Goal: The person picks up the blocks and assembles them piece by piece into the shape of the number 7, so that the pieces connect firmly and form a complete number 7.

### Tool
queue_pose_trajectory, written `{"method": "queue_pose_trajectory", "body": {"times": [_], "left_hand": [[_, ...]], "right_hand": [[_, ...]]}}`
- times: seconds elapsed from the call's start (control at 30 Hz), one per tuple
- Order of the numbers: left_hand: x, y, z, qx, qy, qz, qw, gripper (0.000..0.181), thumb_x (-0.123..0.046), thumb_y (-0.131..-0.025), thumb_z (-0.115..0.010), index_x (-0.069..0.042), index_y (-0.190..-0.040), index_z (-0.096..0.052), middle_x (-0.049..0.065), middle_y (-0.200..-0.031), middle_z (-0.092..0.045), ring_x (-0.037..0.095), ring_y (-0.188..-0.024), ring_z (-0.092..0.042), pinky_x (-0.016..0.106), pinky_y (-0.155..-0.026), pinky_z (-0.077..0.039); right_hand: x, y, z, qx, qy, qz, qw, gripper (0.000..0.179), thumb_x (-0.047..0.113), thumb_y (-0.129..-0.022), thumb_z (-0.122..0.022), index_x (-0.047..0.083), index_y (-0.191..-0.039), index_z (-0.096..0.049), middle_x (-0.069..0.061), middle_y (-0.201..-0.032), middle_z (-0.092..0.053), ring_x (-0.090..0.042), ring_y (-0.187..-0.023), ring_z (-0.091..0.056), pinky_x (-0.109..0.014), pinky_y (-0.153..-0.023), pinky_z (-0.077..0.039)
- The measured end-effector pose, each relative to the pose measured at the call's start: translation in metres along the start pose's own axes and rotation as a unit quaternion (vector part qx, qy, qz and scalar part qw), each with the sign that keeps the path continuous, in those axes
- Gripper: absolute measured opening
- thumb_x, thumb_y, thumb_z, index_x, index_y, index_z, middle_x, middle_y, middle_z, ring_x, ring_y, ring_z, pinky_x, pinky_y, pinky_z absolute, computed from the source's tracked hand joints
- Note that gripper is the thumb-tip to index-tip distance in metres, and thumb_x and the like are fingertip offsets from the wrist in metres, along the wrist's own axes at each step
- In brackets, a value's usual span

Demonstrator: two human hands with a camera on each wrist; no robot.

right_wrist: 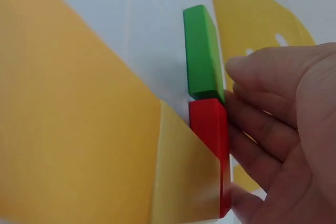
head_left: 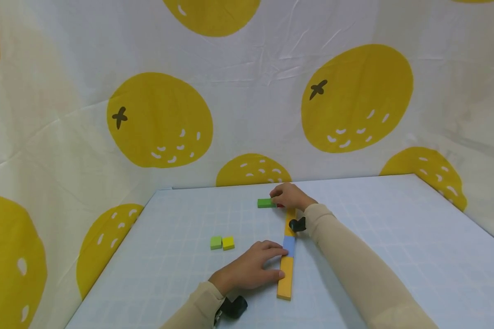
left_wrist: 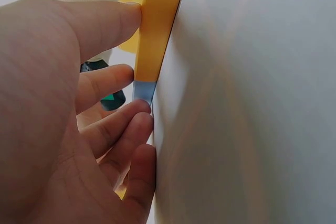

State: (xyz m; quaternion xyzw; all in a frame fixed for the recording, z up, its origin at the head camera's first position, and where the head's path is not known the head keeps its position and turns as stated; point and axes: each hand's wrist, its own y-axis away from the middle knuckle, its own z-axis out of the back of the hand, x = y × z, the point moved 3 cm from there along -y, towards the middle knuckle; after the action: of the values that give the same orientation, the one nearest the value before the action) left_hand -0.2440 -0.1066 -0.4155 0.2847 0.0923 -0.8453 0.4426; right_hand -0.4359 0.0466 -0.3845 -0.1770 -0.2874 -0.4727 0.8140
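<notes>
Touching the near orange block (head_left: pixel 286 284) and blue block (head_left: pixel 289 243), the left hand (head_left: pixel 253 266) clamps nothing, fingers apart; farther off, the right hand (head_left: pixel 291 195), loosely bent and ungripping, meets the red block (right_wrist: pixel 207 119) beside the green block (right_wrist: pixel 201 51); uneven pressure could skew the row.

I'm looking forward and down from behind the left hand (head_left: pixel 249 267) and right hand (head_left: pixel 290 195); both wrist views, right up close, face along the palms, the left sharing the blue block (head_left: pixel 288 246) with my head view, the right the green block (head_left: pixel 265 203).
</notes>
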Motion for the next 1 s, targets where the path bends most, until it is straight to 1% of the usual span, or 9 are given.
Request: {"method": "queue_pose_trajectory", "body": {"times": [0.07,0.13,0.2,0.3,0.37,0.53,0.67,0.9,1.0], "left_hand": [[0.0002,0.0004,0.0002,-0.001,-0.002,0.0,1.0,0.053,-0.056,-0.096,-0.06,-0.034,-0.144,-0.054,-0.013,-0.143,-0.046,0.013,-0.132,-0.04,0.042,-0.109,-0.039],[0.001,0.0004,-0.0001,-0.002,-0.002,0.001,1.0,0.052,-0.056,-0.096,-0.06,-0.034,-0.144,-0.054,-0.013,-0.143,-0.046,0.013,-0.133,-0.04,0.042,-0.109,-0.039],[0.0015,0.0003,-0.0006,0.0,0.0,0.001,1.0,0.053,-0.056,-0.096,-0.059,-0.034,-0.144,-0.054,-0.013,-0.144,-0.045,0.013,-0.133,-0.039,0.042,-0.11,-0.039],[0.0014,-0.0002,-0.0008,0.002,0.004,0.0,1.0,0.053,-0.056,-0.096,-0.059,-0.034,-0.144,-0.054,-0.014,-0.144,-0.045,0.013,-0.133,-0.039,0.042,-0.11,-0.039],[0.0009,-0.0004,-0.0006,0.002,0.004,-0.001,1.0,0.053,-0.056,-0.096,-0.059,-0.035,-0.144,-0.053,-0.014,-0.143,-0.045,0.013,-0.133,-0.039,0.042,-0.11,-0.039],[0.0007,-0.0006,-0.0004,0.001,0.0,0.001,1.0,0.053,-0.057,-0.096,-0.059,-0.035,-0.144,-0.054,-0.014,-0.143,-0.046,0.013,-0.132,-0.04,0.042,-0.109,-0.039],[0.0007,-0.0005,-0.0014,0.004,0.005,0.006,1.0,0.053,-0.057,-0.096,-0.06,-0.035,-0.143,-0.054,-0.013,-0.143,-0.046,0.014,-0.133,-0.04,0.043,-0.109,-0.039],[0.0007,0.0001,-0.0014,0.004,-0.001,0.008,1.0,0.052,-0.056,-0.096,-0.06,-0.035,-0.144,-0.054,-0.013,-0.144,-0.045,0.013,-0.133,-0.04,0.043,-0.109,-0.039],[-0.0012,0.0,0.0007,0.001,-0.004,0.004,1.0,0.052,-0.055,-0.096,-0.06,-0.034,-0.143,-0.054,-0.013,-0.144,-0.046,0.014,-0.133,-0.04,0.043,-0.109,-0.039]], "right_hand": [[0.0014,-0.0003,-0.0012,0.01,-0.007,-0.003,0.9999,0.036,0.019,-0.096,-0.068,0.004,-0.127,-0.068,-0.007,-0.12,-0.069,-0.02,-0.098,-0.064,-0.039,-0.093,-0.052],[0.0019,-0.0022,-0.0026,0.02,-0.001,-0.001,0.9998,0.037,0.019,-0.095,-0.069,0.004,-0.128,-0.068,-0.007,-0.122,-0.068,-0.019,-0.1,-0.063,-0.039,-0.095,-0.051],[0.0012,-0.0036,-0.0042,0.029,0.011,-0.001,0.9995,0.038,0.018,-0.094,-0.071,0.005,-0.129,-0.068,-0.007,-0.125,-0.067,-0.02,-0.106,-0.062,-0.04,-0.098,-0.05],[-0.0003,-0.0048,-0.0044,0.031,0.033,0.0,0.999,0.036,0.017,-0.093,-0.071,0.006,-0.128,-0.069,-0.006,-0.128,-0.066,-0.022,-0.116,-0.058,-0.042,-0.103,-0.046],[-0.0012,-0.0046,-0.004,0.032,0.037,-0.003,0.9988,0.035,0.017,-0.093,-0.07,0.008,-0.127,-0.07,-0.006,-0.128,-0.066,-0.023,-0.119,-0.057,-0.043,-0.104,-0.046],[-0.0013,-0.0032,-0.002,0.033,0.037,0.001,0.9988,0.033,0.016,-0.093,-0.07,0.009,-0.125,-0.071,-0.004,-0.125,-0.067,-0.023,-0.116,-0.057,-0.043,-0.103,-0.045],[-0.002,0.0001,-0.0007,0.032,0.043,0.015,0.9984,0.038,0.015,-0.092,-0.07,0.005,-0.129,-0.068,-0.007,-0.127,-0.066,-0.024,-0.116,-0.058,-0.043,-0.104,-0.045],[-0.0049,0.0044,0.0006,0.026,0.044,0.008,0.9986,0.043,0.019,-0.092,-0.071,0.005,-0.132,-0.065,-0.006,-0.122,-0.067,-0.022,-0.109,-0.059,-0.043,-0.102,-0.046],[-0.0035,0.0038,0.0014,0.021,0.044,0.011,0.9987,0.043,0.019,-0.092,-0.073,0.006,-0.132,-0.066,-0.006,-0.123,-0.067,-0.023,-0.109,-0.058,-0.042,-0.102,-0.046]]}}
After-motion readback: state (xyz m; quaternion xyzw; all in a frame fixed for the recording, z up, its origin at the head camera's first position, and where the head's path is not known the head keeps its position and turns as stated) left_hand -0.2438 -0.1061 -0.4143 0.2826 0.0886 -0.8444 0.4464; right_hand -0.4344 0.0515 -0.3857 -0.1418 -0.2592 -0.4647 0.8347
